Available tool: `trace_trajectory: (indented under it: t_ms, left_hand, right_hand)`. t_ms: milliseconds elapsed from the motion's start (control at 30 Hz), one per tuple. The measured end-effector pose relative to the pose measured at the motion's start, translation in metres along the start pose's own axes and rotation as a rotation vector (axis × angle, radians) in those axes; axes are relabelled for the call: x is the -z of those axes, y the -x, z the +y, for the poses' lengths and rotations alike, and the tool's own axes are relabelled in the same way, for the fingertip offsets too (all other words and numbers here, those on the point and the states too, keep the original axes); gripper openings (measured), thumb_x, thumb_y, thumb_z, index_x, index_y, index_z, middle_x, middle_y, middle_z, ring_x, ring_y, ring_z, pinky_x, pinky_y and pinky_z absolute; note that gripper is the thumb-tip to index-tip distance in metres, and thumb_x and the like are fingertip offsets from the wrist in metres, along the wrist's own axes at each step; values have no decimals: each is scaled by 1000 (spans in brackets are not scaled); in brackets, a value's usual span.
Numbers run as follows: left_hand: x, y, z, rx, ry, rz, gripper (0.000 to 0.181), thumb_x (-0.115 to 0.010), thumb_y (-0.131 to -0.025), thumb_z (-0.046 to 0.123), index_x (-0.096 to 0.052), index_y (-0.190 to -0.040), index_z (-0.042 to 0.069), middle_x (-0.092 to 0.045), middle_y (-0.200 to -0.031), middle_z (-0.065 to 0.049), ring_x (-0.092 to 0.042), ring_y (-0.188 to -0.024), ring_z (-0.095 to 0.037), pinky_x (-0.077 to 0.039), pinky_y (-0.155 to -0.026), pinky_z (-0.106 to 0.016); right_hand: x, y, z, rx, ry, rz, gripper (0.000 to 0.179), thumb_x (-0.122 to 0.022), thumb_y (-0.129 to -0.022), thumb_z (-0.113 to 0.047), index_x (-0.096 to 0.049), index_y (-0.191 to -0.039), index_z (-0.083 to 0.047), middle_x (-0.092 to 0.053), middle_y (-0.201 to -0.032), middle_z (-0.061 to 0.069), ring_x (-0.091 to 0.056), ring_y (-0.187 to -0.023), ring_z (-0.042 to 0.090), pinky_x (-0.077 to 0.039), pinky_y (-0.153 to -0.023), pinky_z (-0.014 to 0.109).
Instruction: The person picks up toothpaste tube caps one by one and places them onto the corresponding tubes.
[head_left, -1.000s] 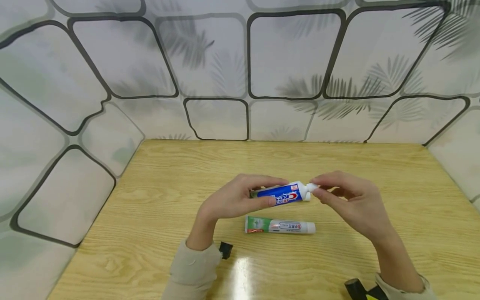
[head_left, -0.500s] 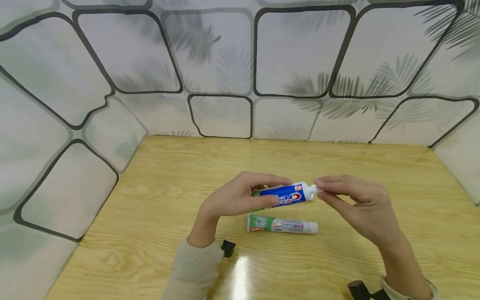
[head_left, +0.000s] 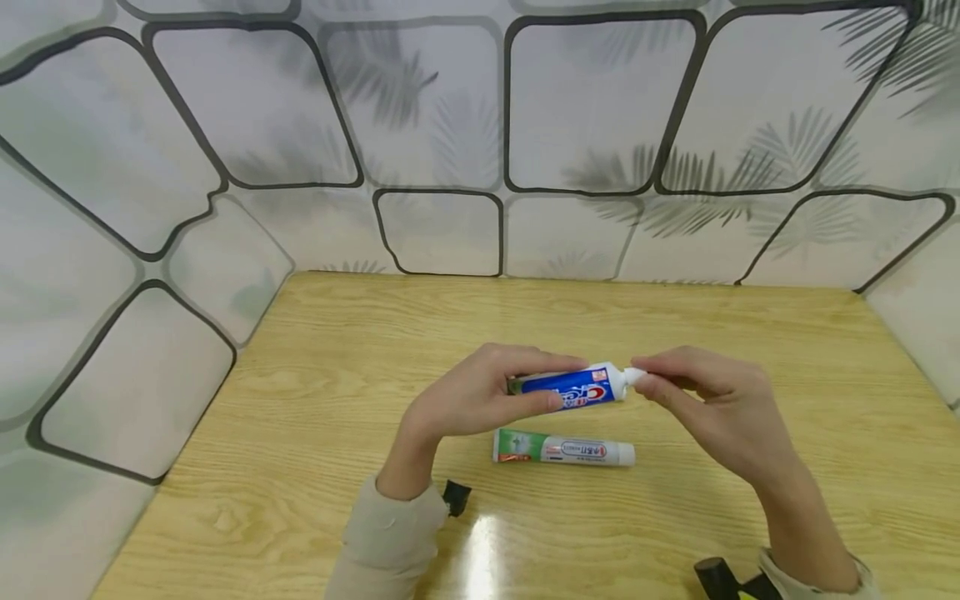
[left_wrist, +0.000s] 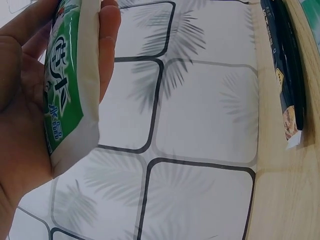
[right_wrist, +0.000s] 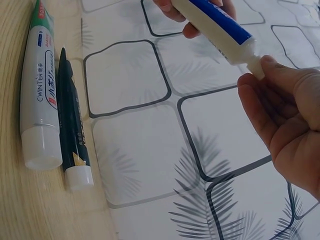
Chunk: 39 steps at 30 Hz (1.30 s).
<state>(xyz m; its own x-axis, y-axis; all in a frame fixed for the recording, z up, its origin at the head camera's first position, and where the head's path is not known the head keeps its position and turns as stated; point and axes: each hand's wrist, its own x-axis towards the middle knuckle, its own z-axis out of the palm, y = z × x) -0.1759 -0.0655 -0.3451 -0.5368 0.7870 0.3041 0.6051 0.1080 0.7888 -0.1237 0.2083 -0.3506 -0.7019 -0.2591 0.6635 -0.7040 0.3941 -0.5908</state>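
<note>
My left hand [head_left: 476, 396] holds a blue and white Crest toothpaste tube [head_left: 581, 390] above the table, thumb in front and fingers behind. The tube's nozzle end points right. At that end my right hand [head_left: 723, 408] pinches the small white cap [head_left: 633, 377] between thumb and fingertips; the right wrist view shows this cap [right_wrist: 255, 66] at the tube's neck. In the left wrist view the green and white back end of the held tube [left_wrist: 72, 100] shows. A green and white toothpaste tube [head_left: 566, 448] lies on the table just nearer than the held one.
Beside the lying tube, a dark tube with a white cap [right_wrist: 73, 120] rests on the wooden table [head_left: 337, 350]; the head view hides it. Patterned panels [head_left: 435, 233] rise along the table's back and sides. Black camera mounts [head_left: 456, 497] sit near the wrists.
The right thumb and fingertips have shifted round the cap, turning one way and then back. The left hand keeps its grip on the toothpaste tube. The head view has shifted slightly.
</note>
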Motion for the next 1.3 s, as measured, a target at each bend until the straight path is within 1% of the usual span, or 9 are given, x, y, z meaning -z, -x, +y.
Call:
trace_trajectory:
  t_ms: [233,467,567,633,733,800,867,1100,1300]
  left_hand:
    - [0,-1,0,1,-46,-16,40,-64,-98,15,-60,-138,8,-69,-114,-3,-60,-86,-9,-52,-74,-23]
    - [0,-2,-1,4,-85,-12,42,-63,-98,17,-59,-139,11,-68,-108,1,-57,-83,-8,-50,-72,-23]
    - [0,-1,-1,11,-79,-9,42,-63,-99,17,-59,-140,11,-68,-107,1,-56,-82,-7,-49,-71,-23]
    - [0,-1,-2,15,-58,-8,42,-63,-99,17,-58,-140,11,-68,-112,0,-58,-85,-6,-50,-73,-23]
    - [0,0,-3,11,-27,-1,42,-63,-99,16,-58,-140,11,-68,-118,-1,-60,-88,-6,-52,-76,-24]
    - [0,0,-3,2,-12,1,42,-63,-98,15,-59,-140,10,-68,-122,-2,-61,-90,-6,-52,-78,-25]
    - [0,0,-4,-10,-9,-1,41,-63,-98,14,-59,-139,10,-68,-120,-3,-60,-90,-6,-52,-77,-25]
    - [0,-1,-3,-20,-23,-18,42,-64,-97,12,-60,-138,9,-68,-120,-4,-60,-91,-6,-52,-78,-24]
    - [1,-1,-3,-24,-34,-25,41,-64,-97,13,-60,-138,9,-69,-116,-2,-58,-87,-7,-51,-75,-24]
  right_hand:
    - [0,-1,-2,-85,66,-69,27,-71,-83,14,-76,-98,-8,-70,-85,-8,-64,-71,4,-52,-65,15]
    - [-5,-2,-5,-155,78,-12,26,-69,-85,12,-71,-102,-7,-69,-85,-3,-64,-68,3,-52,-63,15]
    - [-6,-2,-5,-126,62,-6,26,-71,-83,13,-70,-99,-7,-69,-85,-2,-63,-68,4,-51,-62,15]
    - [-4,-2,-4,-100,54,-20,27,-72,-81,14,-71,-98,-7,-69,-85,-2,-64,-71,4,-51,-63,15]
    - [1,-1,-2,-72,33,-58,34,-74,-77,17,-71,-102,-5,-70,-89,0,-65,-75,5,-52,-65,16]
    - [4,0,-2,-80,20,-85,38,-74,-75,19,-71,-105,-5,-70,-93,0,-66,-78,5,-53,-66,17]
    - [6,0,-1,-70,15,-101,41,-75,-74,20,-71,-107,-4,-70,-95,-1,-66,-79,6,-54,-67,18]
    - [7,0,-1,-58,76,-103,39,-77,-75,15,-73,-104,-10,-70,-93,-8,-65,-77,3,-52,-65,16]
    - [6,0,1,-71,92,-111,28,-75,-82,9,-74,-101,-11,-71,-89,-4,-64,-72,2,-52,-63,17]
